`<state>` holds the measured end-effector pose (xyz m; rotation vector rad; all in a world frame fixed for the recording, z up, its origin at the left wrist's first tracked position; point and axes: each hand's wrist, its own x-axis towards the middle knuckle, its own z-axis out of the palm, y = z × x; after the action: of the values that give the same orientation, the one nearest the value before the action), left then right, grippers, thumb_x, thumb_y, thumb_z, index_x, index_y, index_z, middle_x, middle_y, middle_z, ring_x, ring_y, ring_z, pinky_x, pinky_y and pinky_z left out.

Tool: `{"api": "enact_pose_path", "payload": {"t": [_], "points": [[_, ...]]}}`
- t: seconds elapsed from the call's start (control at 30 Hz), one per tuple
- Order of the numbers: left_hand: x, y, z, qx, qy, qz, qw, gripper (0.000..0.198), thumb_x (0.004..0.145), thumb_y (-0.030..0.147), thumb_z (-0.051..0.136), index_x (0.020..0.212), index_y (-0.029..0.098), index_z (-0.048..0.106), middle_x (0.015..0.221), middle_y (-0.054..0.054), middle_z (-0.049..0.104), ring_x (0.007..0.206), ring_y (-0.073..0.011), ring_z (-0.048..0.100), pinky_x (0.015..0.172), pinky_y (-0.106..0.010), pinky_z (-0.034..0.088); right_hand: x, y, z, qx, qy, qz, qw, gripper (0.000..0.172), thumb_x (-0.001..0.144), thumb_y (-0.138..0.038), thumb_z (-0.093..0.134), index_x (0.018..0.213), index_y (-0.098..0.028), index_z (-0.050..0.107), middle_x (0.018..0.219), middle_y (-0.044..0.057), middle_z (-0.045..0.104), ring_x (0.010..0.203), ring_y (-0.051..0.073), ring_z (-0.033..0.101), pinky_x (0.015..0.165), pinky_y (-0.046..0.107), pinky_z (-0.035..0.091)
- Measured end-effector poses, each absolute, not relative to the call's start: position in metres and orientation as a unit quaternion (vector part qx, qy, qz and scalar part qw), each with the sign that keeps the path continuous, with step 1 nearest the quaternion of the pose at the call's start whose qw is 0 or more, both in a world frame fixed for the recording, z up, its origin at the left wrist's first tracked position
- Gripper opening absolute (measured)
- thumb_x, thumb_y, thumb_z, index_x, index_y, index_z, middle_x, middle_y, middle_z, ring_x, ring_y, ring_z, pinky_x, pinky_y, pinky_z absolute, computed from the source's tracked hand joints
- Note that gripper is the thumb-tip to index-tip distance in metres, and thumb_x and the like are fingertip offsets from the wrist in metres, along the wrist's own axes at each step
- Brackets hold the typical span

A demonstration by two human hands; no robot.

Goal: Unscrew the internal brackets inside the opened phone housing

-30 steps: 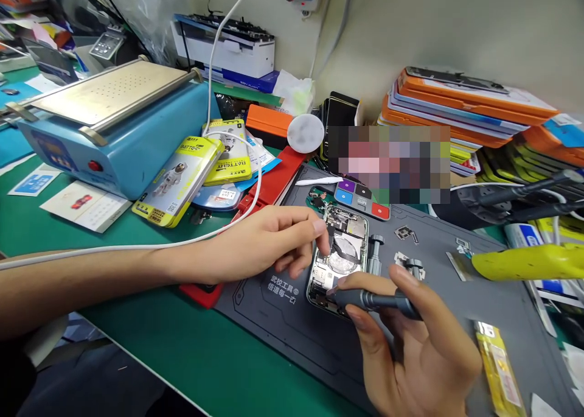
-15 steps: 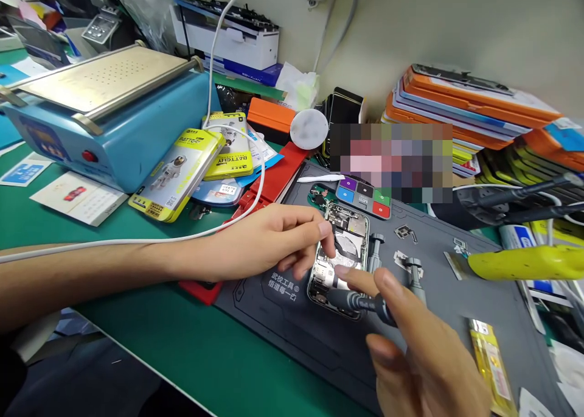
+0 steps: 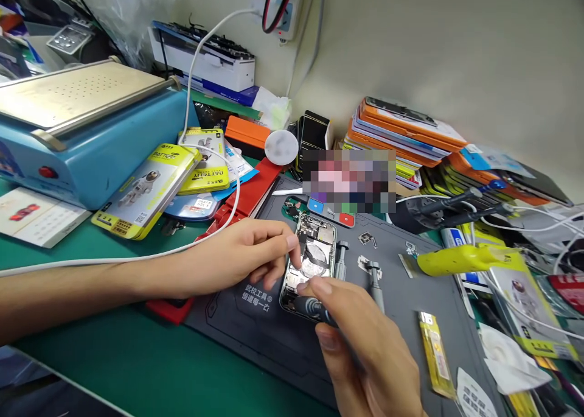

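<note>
An opened phone (image 3: 314,260) lies face up on the dark grey mat, its inner parts and a round coil bare. My left hand (image 3: 264,252) reaches in from the left with curled fingers, the index finger bent over the phone's left edge. From the lower right comes my right hand (image 3: 365,338), its index fingertip over the phone's lower part. Between its thumb and fingers runs a grey screwdriver (image 3: 314,307), partly hidden, slanting across the phone's lower end. Two more grey screwdrivers stand right of the phone: one close by (image 3: 341,262), another farther right (image 3: 375,283).
Small metal parts (image 3: 366,239) and a yellow-handled blade (image 3: 451,260) lie on the mat's right side, near a yellow packet (image 3: 435,353). At left are battery boxes (image 3: 146,192) and a blue heating plate machine (image 3: 114,155). A white cable (image 3: 137,260) crosses my left forearm.
The whole view has shifted, so most things appear farther left and somewhat lower. Both hands keep nearly the same place over the phone.
</note>
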<state>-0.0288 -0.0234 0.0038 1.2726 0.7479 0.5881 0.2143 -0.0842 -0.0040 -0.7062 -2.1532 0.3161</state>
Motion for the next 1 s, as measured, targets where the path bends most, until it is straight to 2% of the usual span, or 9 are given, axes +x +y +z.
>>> {"api": "enact_pose_path", "payload": {"t": [0.1, 0.27, 0.5, 0.67, 0.87, 1.0], "points": [[-0.0288, -0.023, 0.0037, 0.575, 0.338, 0.259, 0.698, 0.033, 0.119, 0.043, 0.05, 0.1, 0.02, 0.065, 0.067, 0.007, 0.063, 0.059, -0.0094, 0.044, 0.057, -0.02, 0.036, 0.214, -0.0821, -0.0071, -0.266, -0.855, 0.13, 0.425, 0.068, 0.092, 0.008, 0.055, 0.157, -0.013, 0.057, 0.113, 0.011, 0.079, 0.108, 0.021, 0.076, 0.091, 0.037, 0.068], [-0.0274, -0.0225, 0.0034, 0.585, 0.341, 0.252, 0.691, 0.036, 0.118, 0.047, 0.05, 0.097, 0.02, 0.063, 0.067, 0.007, 0.062, 0.058, -0.0099, 0.043, 0.057, -0.021, 0.035, 0.2152, -0.0814, -0.0107, -0.262, -0.855, 0.125, 0.43, 0.071, 0.09, 0.01, 0.055, 0.157, -0.012, 0.057, 0.112, 0.01, 0.08, 0.106, 0.021, 0.075, 0.092, 0.037, 0.067], [-0.0261, -0.024, 0.0068, 0.588, 0.353, 0.242, 0.687, 0.036, 0.118, 0.047, 0.049, 0.1, 0.019, 0.065, 0.067, 0.006, 0.062, 0.062, -0.0109, 0.049, 0.058, -0.022, 0.035, 0.2135, -0.0807, -0.0086, -0.265, -0.85, 0.13, 0.437, 0.067, 0.089, 0.009, 0.056, 0.152, -0.013, 0.06, 0.105, 0.008, 0.079, 0.097, 0.019, 0.075, 0.085, 0.034, 0.067], [-0.0263, -0.0248, 0.0083, 0.588, 0.355, 0.239, 0.686, 0.037, 0.118, 0.049, 0.05, 0.099, 0.019, 0.063, 0.068, 0.005, 0.063, 0.061, -0.0109, 0.049, 0.059, -0.023, 0.036, 0.2139, -0.0793, -0.0091, -0.261, -0.858, 0.12, 0.426, 0.07, 0.09, 0.008, 0.057, 0.155, -0.016, 0.057, 0.108, 0.009, 0.08, 0.098, 0.02, 0.076, 0.087, 0.036, 0.067], [-0.0269, -0.0251, 0.0076, 0.584, 0.35, 0.234, 0.694, 0.035, 0.118, 0.046, 0.05, 0.1, 0.019, 0.063, 0.069, 0.005, 0.064, 0.061, -0.011, 0.047, 0.059, -0.023, 0.035, 0.2126, -0.0802, -0.008, -0.257, -0.863, 0.1, 0.422, 0.06, 0.094, 0.003, 0.063, 0.151, -0.014, 0.059, 0.109, 0.009, 0.078, 0.1, 0.02, 0.075, 0.089, 0.037, 0.069], [-0.0268, -0.0255, 0.0082, 0.583, 0.352, 0.231, 0.694, 0.036, 0.118, 0.046, 0.05, 0.099, 0.019, 0.064, 0.07, 0.006, 0.064, 0.062, -0.0105, 0.048, 0.059, -0.023, 0.036, 0.2114, -0.0806, -0.0073, -0.26, -0.863, 0.101, 0.422, 0.065, 0.091, 0.008, 0.06, 0.152, -0.014, 0.058, 0.11, 0.011, 0.078, 0.101, 0.02, 0.075, 0.09, 0.038, 0.069]]}}
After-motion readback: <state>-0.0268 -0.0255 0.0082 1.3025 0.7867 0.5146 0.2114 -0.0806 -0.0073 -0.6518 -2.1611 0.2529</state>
